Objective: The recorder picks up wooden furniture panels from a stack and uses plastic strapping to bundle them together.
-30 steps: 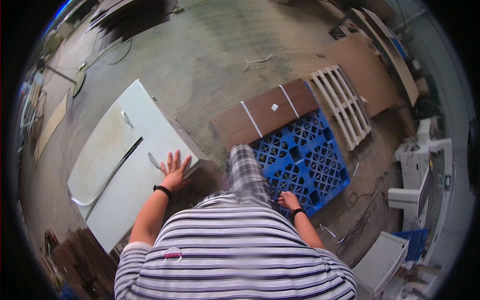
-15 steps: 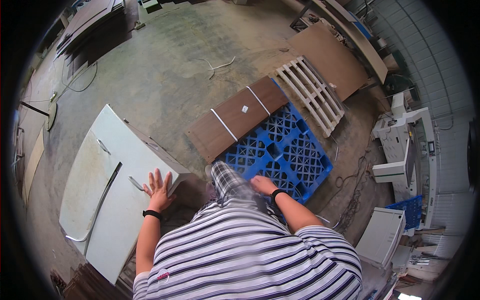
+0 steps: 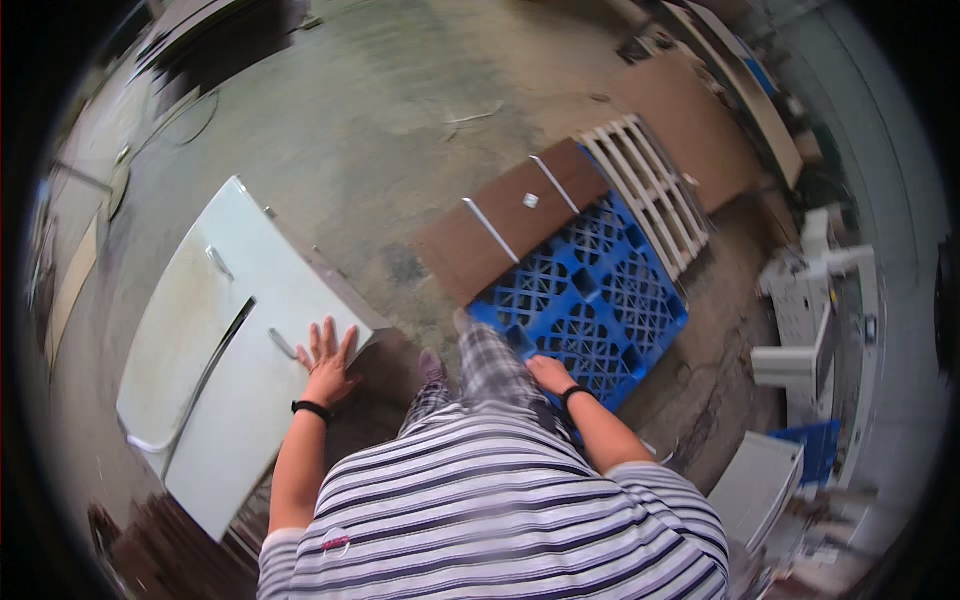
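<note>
My left hand lies flat with fingers spread on a white cabinet-like housing, near its right edge. Just beside the fingers is a curved metal handle; a second one sits farther up, past a long dark slit. Beside my right thigh hangs my right hand, its fingers curled closed, and nothing shows in them. In the picture it overlaps the near edge of a blue plastic pallet; whether it touches is unclear. A brown board stack bound with white straps lies on the pallet's far left part.
Beyond the blue pallet lie a slatted wooden pallet and a large brown sheet. Pale machinery stands at right, with a light grey box nearer. Dark stacked sheets are at far left, and brown boards at lower left.
The pallet and strapped boards have shifted right in the picture, and one of my shoes now shows plainly. My left hand stays on the white housing; my right remains closed beside my thigh.
</note>
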Demonstrator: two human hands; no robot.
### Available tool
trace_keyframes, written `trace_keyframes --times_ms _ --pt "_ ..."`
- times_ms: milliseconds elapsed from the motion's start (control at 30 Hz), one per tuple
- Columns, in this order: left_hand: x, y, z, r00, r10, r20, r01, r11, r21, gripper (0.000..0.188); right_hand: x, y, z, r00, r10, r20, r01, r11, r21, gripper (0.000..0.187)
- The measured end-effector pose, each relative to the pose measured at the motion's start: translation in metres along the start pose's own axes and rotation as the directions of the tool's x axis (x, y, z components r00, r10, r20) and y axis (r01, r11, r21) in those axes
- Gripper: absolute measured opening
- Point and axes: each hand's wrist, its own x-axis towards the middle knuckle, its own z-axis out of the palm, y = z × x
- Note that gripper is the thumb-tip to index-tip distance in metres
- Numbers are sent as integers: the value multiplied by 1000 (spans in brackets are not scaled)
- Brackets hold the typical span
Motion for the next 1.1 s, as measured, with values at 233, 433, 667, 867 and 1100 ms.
trace_keyframes --times_ms 233,433,667,867,1100 --pt "4 0 11 984 -35 -172 38 999 15 74 12 54 4 984 -50 172 41 998 56 35" --pt "-54 76 40 982 -40 -187 -25 942 -335 68 71 77 -26 889 -306 340 299 951 75 22" --pt "-233 110 154 769 -582 -263 219 627 -748 51 107 19 -12 792 -312 525 302 947 107 22" --pt "-389 114 220 233 -966 -113 440 209 -873 29 105 -88 85 625 -341 702 360 924 129 21" --pt "-518 96 277 152 -987 46 320 5 -947 35 3 -278 238 435 -487 757 569 801 188 28"
